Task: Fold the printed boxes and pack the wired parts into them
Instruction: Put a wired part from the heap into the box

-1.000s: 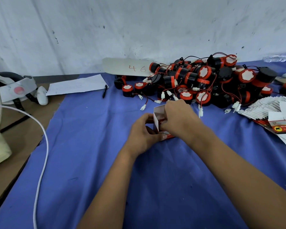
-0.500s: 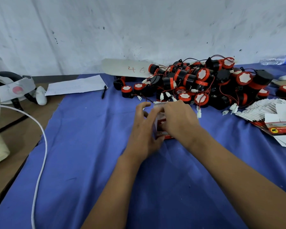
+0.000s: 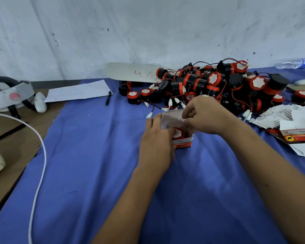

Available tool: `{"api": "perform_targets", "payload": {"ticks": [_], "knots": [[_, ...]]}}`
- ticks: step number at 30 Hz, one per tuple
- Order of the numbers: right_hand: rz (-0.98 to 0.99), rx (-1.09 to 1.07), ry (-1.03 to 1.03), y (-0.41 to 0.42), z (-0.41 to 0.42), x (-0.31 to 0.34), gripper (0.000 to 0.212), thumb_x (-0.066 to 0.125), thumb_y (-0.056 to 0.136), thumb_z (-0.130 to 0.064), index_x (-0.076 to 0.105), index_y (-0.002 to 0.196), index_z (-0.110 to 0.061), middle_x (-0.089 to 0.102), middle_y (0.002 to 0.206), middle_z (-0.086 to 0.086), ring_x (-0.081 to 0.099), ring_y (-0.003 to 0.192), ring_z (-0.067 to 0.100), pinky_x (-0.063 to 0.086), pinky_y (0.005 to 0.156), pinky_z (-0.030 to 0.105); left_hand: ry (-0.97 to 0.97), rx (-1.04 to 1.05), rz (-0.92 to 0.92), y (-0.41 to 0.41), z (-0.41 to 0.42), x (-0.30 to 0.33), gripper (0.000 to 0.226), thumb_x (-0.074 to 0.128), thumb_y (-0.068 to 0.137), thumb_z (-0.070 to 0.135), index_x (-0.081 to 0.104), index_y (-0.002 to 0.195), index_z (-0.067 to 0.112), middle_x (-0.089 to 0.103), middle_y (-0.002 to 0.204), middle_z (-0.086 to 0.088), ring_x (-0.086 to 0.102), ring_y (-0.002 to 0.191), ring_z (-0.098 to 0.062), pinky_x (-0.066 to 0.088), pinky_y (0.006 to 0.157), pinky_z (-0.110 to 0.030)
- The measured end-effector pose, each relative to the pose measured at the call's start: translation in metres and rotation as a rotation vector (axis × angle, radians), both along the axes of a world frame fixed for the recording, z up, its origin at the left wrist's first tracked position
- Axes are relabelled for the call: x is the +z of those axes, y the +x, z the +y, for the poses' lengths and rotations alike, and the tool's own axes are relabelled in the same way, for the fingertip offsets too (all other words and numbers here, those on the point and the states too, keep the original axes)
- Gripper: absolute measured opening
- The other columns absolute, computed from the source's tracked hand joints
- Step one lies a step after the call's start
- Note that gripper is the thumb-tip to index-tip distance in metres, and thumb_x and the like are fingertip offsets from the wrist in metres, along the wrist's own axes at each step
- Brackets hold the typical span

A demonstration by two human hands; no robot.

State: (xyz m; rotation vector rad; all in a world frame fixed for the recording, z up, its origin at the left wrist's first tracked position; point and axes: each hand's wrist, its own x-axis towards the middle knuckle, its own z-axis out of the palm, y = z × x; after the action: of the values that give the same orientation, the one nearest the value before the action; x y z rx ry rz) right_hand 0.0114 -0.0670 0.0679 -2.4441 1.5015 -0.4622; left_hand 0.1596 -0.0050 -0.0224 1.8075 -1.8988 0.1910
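Blue cloth (image 3: 95,173) covers the surface below a scuffed white wall, and a small printed box (image 3: 180,136) stands open on it. Inside the box sits a wired part (image 3: 178,133), its red-and-white cap showing. The left hand (image 3: 157,143) grips the box's left side, while the right hand (image 3: 203,117) pinches the raised white flap at the box's top. Just behind the box lies the heap of wired parts (image 3: 218,87); to the right of the box fans a stack of flat boxes (image 3: 282,115). Judging from this, the part's wire or connector could catch under the flap as it closes, creasing the thin card or leaving the lid sprung; pressing hard on one side might also tip the box
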Motion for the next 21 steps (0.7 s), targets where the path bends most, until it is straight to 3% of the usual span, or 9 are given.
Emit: {"api": "perform_targets", "payload": {"ticks": [3, 7, 10, 13, 15, 17, 21], "knots": [[-0.194, -0.065, -0.064, -0.002, 0.003, -0.006, 0.006, 0.07, 0.086, -0.001, 0.074, 0.082, -0.004, 0.074, 0.078, 0.004, 0.072, 0.073, 0.017, 0.062, 0.076, 0.036, 0.011, -0.02, 0.068, 0.001, 0.001, -0.001, 0.041, 0.075, 0.084, 0.018, 0.069, 0.123, 0.03, 0.032, 0.157, -0.002, 0.036, 0.136, -0.026, 0.041, 0.073, -0.027], [-0.219, -0.098, -0.157, 0.0, 0.003, -0.01, 0.007, 0.077, 0.086, -0.006, 0.075, 0.079, -0.005, 0.072, 0.077, 0.002, 0.072, 0.071, 0.018, 0.061, 0.077, 0.034, 0.038, -0.04, 0.136, 0.003, 0.0, -0.004, 0.044, 0.078, 0.081, 0.018, 0.068, 0.123, 0.028, 0.033, 0.156, 0.003, 0.04, 0.13, -0.023, 0.048, 0.079, -0.032], [-0.088, -0.036, -0.179, 0.003, 0.003, -0.005, 0.008, 0.072, 0.088, -0.003, 0.079, 0.088, -0.006, 0.076, 0.091, 0.005, 0.072, 0.085, 0.019, 0.054, 0.077, 0.025, 0.051, -0.044, 0.169, 0.003, -0.001, -0.005, 0.043, 0.078, 0.082, 0.017, 0.069, 0.123, 0.025, 0.035, 0.155, 0.003, 0.052, 0.124, -0.025, 0.055, 0.085, -0.038], [0.125, 0.112, -0.081, 0.007, 0.004, 0.002, 0.027, 0.058, 0.091, 0.003, 0.079, 0.101, -0.01, 0.075, 0.102, 0.009, 0.07, 0.095, 0.027, 0.059, 0.082, 0.035, 0.052, -0.04, 0.201, 0.002, -0.004, -0.007, 0.046, 0.078, 0.082, 0.014, 0.069, 0.125, 0.026, 0.036, 0.155, 0.003, 0.061, 0.115, -0.026, 0.056, 0.085, -0.036], [0.252, 0.168, -0.021, 0.011, 0.004, 0.004, 0.031, 0.055, 0.094, 0.001, 0.074, 0.084, -0.021, 0.071, 0.086, 0.003, 0.067, 0.082, 0.027, 0.057, 0.07, 0.036, 0.048, -0.05, 0.24, 0.003, -0.005, -0.009, 0.05, 0.079, 0.081, 0.013, 0.069, 0.127, 0.028, 0.037, 0.155, 0.006, 0.063, 0.113, -0.024, 0.056, 0.086, -0.034], [0.295, 0.151, -0.065, 0.016, 0.004, -0.001, 0.036, 0.056, 0.096, -0.004, 0.052, 0.067, -0.026, 0.058, 0.073, -0.001, 0.055, 0.068, 0.02, 0.045, 0.058, 0.031, 0.05, -0.061, 0.279, 0.004, -0.006, -0.011, 0.051, 0.081, 0.08, 0.011, 0.07, 0.126, 0.028, 0.037, 0.155, 0.007, 0.064, 0.114, -0.024, 0.058, 0.089, -0.035], [0.297, 0.094, -0.214, 0.027, 0.008, -0.017, 0.023, 0.055, 0.098, -0.015, 0.052, 0.076, -0.019, 0.055, 0.078, 0.0, 0.047, 0.069, 0.019, 0.037, 0.061, 0.033, 0.042, -0.086, 0.355, 0.005, -0.009, -0.013, 0.047, 0.083, 0.076, 0.006, 0.076, 0.117, 0.027, 0.04, 0.155, 0.009, 0.067, 0.108, -0.023, 0.059, 0.089, -0.037]]}}
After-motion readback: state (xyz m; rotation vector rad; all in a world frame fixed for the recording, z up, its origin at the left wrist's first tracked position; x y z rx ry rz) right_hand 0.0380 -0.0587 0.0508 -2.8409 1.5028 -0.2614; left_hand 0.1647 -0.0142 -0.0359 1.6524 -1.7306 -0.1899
